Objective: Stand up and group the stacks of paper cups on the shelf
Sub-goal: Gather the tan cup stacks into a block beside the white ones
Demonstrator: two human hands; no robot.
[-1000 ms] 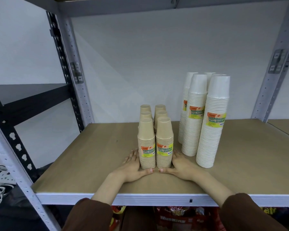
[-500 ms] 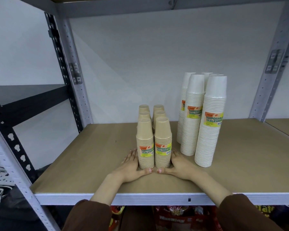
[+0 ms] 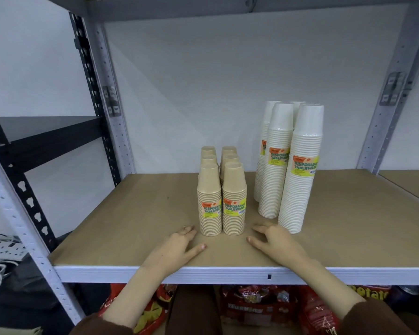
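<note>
Six tan cup stacks point(image 3: 221, 199) stand upright in a tight two-by-three block near the front of your shelf point(image 3: 131, 213), with the taller white cup stacks point(image 3: 288, 165) grouped just to their right. Your left hand point(image 3: 177, 245) and right hand point(image 3: 277, 243) lie flat on the shelf on either side of the tan block, near it but apart, fingers point(image 3: 190, 230) spread and holding nothing.

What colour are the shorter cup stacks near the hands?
The shorter cup stacks are tan, kraft brown, with yellow-and-orange labels; the head view shows them.
</note>
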